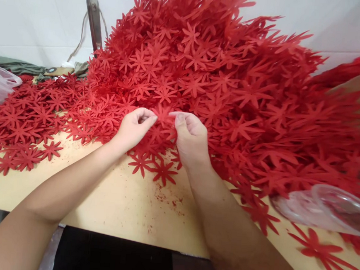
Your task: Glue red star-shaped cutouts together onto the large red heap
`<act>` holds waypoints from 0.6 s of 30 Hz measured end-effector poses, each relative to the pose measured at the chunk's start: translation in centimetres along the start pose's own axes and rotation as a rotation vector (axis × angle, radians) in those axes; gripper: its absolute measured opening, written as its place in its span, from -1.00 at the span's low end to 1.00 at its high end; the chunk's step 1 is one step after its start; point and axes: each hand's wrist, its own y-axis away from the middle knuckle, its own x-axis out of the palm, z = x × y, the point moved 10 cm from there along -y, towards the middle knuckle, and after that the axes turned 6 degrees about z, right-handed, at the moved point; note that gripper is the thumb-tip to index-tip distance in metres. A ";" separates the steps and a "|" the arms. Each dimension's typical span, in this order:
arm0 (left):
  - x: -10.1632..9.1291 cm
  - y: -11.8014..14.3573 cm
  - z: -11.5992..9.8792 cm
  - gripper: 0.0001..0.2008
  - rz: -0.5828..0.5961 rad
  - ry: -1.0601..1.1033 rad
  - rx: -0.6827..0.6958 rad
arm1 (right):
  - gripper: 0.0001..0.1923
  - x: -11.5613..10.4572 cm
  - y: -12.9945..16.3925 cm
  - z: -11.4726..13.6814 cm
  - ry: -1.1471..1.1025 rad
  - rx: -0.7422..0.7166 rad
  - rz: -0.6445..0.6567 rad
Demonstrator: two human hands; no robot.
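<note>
Just in front of a big heap of red flower cutouts [221,80], both of my hands are raised close together. Between them is one slightly blurred red flower cutout [163,114] with several narrow petals. My left hand [136,126] pinches its left side between thumb and forefinger. At its right side my right hand [192,139] is closed, thumb pressed against the forefinger, whose tip reaches to the petals. Two flat flower cutouts [163,172] lie on the table below my hands.
A lower pile of red cutouts [28,114] spreads left on the pale table [100,199]. A clear plastic container [326,209] lies at the right, a plastic bag [0,83] at the far left. Behind stands a dark upright bar [94,24] near the tiled wall.
</note>
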 end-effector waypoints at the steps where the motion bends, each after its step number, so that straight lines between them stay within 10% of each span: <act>1: -0.6 -0.1 0.0 -0.88 -0.036 0.002 0.000 | -0.72 -0.2 -0.1 -0.1 0.007 0.003 -0.005; 8: -3.5 -1.1 -0.1 -0.92 -0.161 -0.096 0.024 | -0.77 -2.1 -0.7 -0.7 0.041 -0.009 -0.094; 18: -0.7 0.3 -1.9 -0.71 -0.072 -0.875 0.241 | -0.58 -2.4 0.2 -0.1 0.278 0.022 -0.152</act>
